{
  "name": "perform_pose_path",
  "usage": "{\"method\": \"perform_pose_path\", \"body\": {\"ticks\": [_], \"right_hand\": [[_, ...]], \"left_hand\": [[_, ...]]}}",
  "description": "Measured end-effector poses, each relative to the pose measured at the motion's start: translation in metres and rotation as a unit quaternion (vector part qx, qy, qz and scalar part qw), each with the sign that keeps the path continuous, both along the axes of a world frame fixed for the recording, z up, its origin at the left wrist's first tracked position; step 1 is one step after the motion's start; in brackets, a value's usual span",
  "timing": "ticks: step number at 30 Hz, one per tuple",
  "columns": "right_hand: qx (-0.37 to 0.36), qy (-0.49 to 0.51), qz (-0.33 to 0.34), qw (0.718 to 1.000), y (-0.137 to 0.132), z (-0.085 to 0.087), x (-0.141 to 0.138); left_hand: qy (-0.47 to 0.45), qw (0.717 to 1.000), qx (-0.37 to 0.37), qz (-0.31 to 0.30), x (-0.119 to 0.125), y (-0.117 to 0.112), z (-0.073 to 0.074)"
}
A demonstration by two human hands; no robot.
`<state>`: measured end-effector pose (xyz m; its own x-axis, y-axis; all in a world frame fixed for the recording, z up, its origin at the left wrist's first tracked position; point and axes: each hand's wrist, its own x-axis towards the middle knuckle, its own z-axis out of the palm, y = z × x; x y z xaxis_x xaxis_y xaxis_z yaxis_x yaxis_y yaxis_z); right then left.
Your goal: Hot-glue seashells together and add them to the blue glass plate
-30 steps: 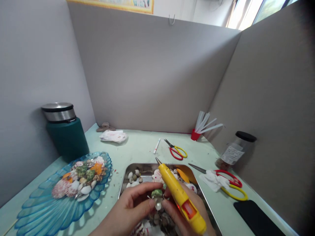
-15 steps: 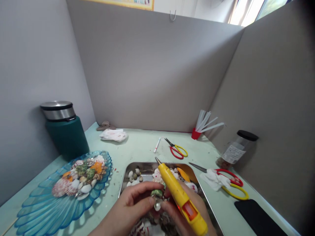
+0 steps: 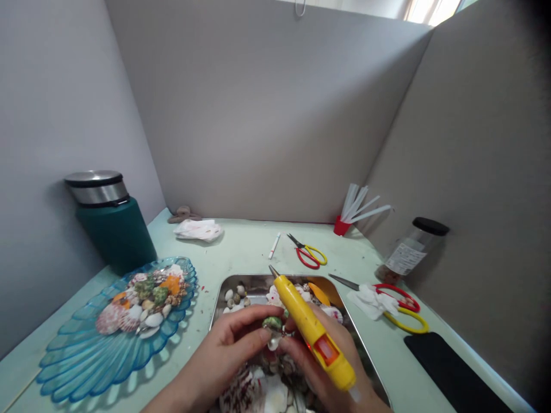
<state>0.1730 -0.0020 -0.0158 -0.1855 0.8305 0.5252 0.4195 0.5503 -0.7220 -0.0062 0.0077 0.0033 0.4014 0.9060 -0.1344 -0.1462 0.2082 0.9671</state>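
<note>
Working from far away, I had both hands over the metal tray (image 3: 247,280). My left hand (image 3: 224,350) pinched a small green piece (image 3: 272,323) between thumb and finger, above the middle of the tray. My right hand (image 3: 348,347) came at the same piece from the other side with its fingertips close in, and it held the yellow glue gun (image 3: 301,312) too. The gun's metal tip pointed toward the tray's far edge and did not touch the piece. A round pearl bead (image 3: 274,342) sat just below the green part, between my thumbs. I could not tell if it was stuck on or only held there.

Many shells lay in a shell heap (image 3: 146,298) toward the far end of the blue dish (image 3: 90,364), by the desk's (image 3: 241,241) left edge, so that bit looked well along to me. The green piece was not set down yet. More loose shells (image 3: 235,295) lay in the tray's far left corner, with others by its far edge and under my hands. Plenty looked unused, but I could not tell how much was left to do. White glue sticks (image 3: 353,202) stood in a red cup (image 3: 342,227) near the desk's far right corner.
</note>
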Motion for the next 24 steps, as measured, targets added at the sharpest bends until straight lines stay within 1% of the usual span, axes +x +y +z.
{"method": "perform_pose_path", "body": {"ticks": [3,6,13,20,24], "right_hand": [[0.001,-0.001,-0.005,1.000,-0.0008,0.0000,-0.0005],[-0.005,-0.007,-0.008,1.000,-0.0035,0.0015,-0.0007],[-0.016,-0.017,-0.005,1.000,-0.0050,0.0051,-0.0004],[-0.038,-0.011,-0.019,0.999,-0.0050,0.0040,0.0007],[-0.037,-0.011,-0.021,0.999,-0.0050,0.0038,0.0009]], "left_hand": [[0.022,1.000,0.008,0.016,-0.0001,-0.0002,0.0000],[0.028,0.999,0.016,0.017,0.0000,-0.0002,0.0005],[-0.006,1.000,-0.025,0.007,0.0010,0.0011,-0.0018],[-0.038,0.999,-0.011,-0.024,-0.0017,-0.0015,-0.0023],[-0.053,0.998,-0.008,-0.027,-0.0035,-0.0013,-0.0026]]}}
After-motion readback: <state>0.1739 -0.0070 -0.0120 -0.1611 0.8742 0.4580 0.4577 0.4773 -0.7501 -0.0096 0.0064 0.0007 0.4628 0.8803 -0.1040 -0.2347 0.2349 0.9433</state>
